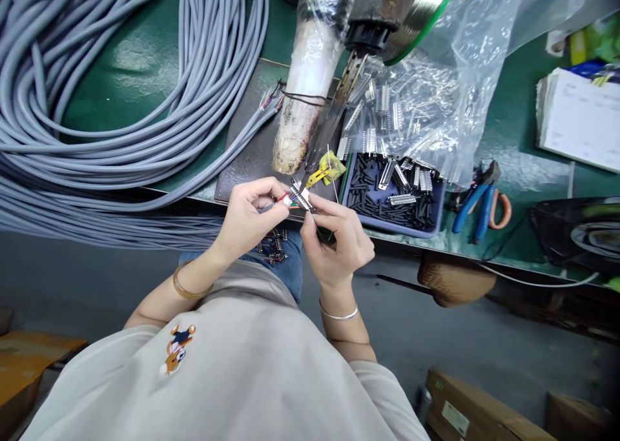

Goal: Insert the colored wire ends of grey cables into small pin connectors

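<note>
My left hand is closed in a pinch on thin coloured wires, a red wire among them, at the end of a cable. My right hand has thumb and fingers together at the lower right end of a multi-pin connector, between the two hands. Right above it the narrow tip of a soldering iron points down at the pins; whether they touch I cannot tell. A yellow piece sits by the tip. Thin solder wire runs down toward my right fingers.
Thick bundles of grey cable cover the left. On the right a blue tray holds black sleeves and connectors, beside a plastic bag of connectors. Farther right are pliers and a paper pad. A solder spool stands behind.
</note>
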### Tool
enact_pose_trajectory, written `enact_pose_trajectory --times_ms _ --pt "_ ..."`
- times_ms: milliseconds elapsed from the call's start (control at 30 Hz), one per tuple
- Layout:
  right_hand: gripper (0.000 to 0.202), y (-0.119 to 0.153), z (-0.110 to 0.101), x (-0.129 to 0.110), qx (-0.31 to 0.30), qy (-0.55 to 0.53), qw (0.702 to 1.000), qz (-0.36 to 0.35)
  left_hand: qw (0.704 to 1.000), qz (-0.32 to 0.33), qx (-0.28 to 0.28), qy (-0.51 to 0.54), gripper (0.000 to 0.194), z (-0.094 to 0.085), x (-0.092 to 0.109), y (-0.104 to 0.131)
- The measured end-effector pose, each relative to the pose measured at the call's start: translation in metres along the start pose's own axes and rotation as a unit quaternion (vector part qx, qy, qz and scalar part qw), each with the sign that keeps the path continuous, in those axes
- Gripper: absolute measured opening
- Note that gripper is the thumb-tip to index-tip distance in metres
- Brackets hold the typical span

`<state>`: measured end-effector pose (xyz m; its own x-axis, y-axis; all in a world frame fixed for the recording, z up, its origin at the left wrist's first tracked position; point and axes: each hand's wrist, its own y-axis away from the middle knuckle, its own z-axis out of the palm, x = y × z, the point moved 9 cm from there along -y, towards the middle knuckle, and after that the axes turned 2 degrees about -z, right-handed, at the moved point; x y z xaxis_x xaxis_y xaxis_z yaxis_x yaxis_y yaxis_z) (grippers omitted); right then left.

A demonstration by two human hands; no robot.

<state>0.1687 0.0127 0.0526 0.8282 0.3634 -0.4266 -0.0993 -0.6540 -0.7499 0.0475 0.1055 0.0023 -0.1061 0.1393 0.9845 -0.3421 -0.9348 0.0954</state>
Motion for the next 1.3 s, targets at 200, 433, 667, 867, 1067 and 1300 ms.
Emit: enact_pose_trajectory --times_ms 200,433,667,867,1067,1300 --pt "0.013 0.002 0.000 0.015 0.001 -0.075 0.992 0.102 0.999 -0.005 -0.013 0.030 0.009 -0.001 -0.001 0.003" --pt "0.009 0.004 0.004 0.020 -0.006 -0.111 0.984 0.141 1.000 -0.002 -0.003 0.023 0.009 -0.002 0.000 0.005" --pt "0.015 -0.003 0.002 0.007 0.003 -0.047 0.997 0.056 0.997 0.042 0.022 -0.068 0.011 -0.003 0.005 0.006" --pt "0.016 -0.007 0.002 0.010 0.002 -0.046 0.998 0.052 0.995 0.047 0.027 -0.089 0.011 -0.001 0.008 0.005" --pt "0.019 -0.009 0.001 0.006 -0.004 -0.039 0.998 0.046 0.995 0.061 0.033 -0.076 0.011 -0.003 0.016 0.004" --pt "0.019 -0.004 0.000 0.000 -0.011 -0.011 1.000 0.007 0.998 0.024 0.013 -0.054 0.012 -0.001 0.005 0.002"
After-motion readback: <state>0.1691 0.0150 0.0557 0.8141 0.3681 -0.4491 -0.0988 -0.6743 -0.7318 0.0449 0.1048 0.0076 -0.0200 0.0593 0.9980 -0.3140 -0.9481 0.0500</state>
